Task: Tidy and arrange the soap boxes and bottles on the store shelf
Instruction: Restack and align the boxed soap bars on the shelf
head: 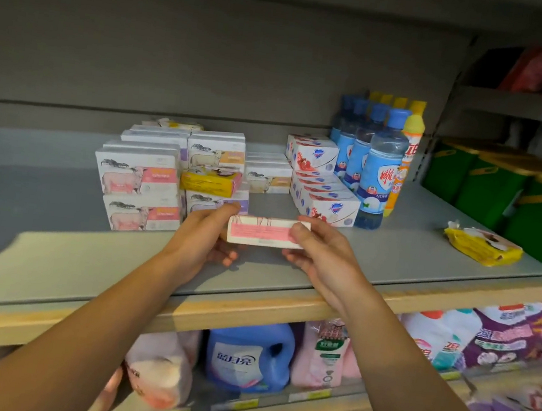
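Hands grip one pink-labelled soap box [267,232] just in front of the stacked soap boxes [172,175]; left hand [207,237] and right hand [316,255] each pinch an end; blue bottles [372,162] stand right of the stack.

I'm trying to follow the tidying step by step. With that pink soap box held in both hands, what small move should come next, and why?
Probably carry the pink soap box, gripped at its ends by the left hand and right hand, to the left and set it on the stack of pink boxes. Its pink label matches that stack, which stands at the shelf front within easy reach.
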A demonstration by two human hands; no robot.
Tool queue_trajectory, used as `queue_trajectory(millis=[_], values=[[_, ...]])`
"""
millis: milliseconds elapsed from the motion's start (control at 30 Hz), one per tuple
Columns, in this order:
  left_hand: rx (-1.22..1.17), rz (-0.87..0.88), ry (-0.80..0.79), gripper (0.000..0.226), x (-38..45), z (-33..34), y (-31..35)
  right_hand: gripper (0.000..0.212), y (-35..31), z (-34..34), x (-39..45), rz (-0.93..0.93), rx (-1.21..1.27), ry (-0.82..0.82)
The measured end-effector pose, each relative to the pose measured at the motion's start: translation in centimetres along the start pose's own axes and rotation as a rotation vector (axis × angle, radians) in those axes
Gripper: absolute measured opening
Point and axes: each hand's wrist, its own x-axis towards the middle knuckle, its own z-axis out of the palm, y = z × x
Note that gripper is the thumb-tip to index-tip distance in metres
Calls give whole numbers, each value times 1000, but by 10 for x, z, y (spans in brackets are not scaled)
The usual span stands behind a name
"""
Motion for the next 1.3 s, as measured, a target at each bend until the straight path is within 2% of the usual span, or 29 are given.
queue_trajectory(millis=[167,233,300,400,500,667,833,1033,1200,1300], values=[[-26,66,-54,17,-1,-3,-4,60,3,-1,1,-62,-150,-2],[73,139,-90,11,-3,-3,-7,55,4,0,0,-109,-233,29],[158,251,-93,6,-4,0,-8,47,6,-3,2,-145,-202,50],[296,442,-40,27,-4,2,-7,50,7,-4,2,-171,-167,53],[438,607,-31,47,-7,2,-9,61,6,-1,-2,-215,-330,80],[552,853,-5,47,-9,1,-12,53,2,5,-11,-308,-514,88],[576,881,9,46,-10,1,-13,51,-4,12,-19,-363,-569,95],[721,1039,83,44,-15,4,-8,53,-1,21,-25,-619,-883,235],[735,1003,76,46,-15,1,1,53,-20,22,-9,-666,-1156,108],[867,986,90,50,-7,-9,17,50,-37,20,7,-707,-1259,90]])
